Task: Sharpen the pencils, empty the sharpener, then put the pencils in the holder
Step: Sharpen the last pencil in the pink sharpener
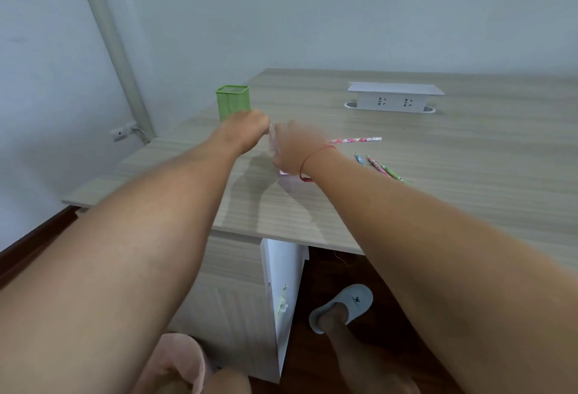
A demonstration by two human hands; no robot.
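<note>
- Our left hand (247, 129) is clenched at the centre of the frame, knuckles toward us; what it pinches is hidden, though we judge it is turning a crank or steadying a part.
- Our right hand (294, 149), a red string around its wrist, is wrapped over a small pale pink plastic sharpener (275, 143), pressing it down on the worktop (469, 174). Only a pale sliver shows between the hands and a pink corner below the palm, so we cannot tell whether a pencil sits inside.
- We read this as the sharpening step: one hand braces the body so it will not skid, the other works it.
- Just right of the right wrist lies a pink-patterned pencil with a silver end (356, 140), pointing right. Lower right of it, a loose bunch of colourful patterned pencils (380, 168) lies slanted, close enough to reach without letting go of the sharpener.
- The green mesh square holder (233, 102) stands upright just behind the left hand, near the worktop's left edge, ready for finished pencils; a careless sweep could knock it off.
- A white socket box (395, 98) sits well apart at upper right, leaving open room on the right half.
- The near edge lies below our forearms.
</note>
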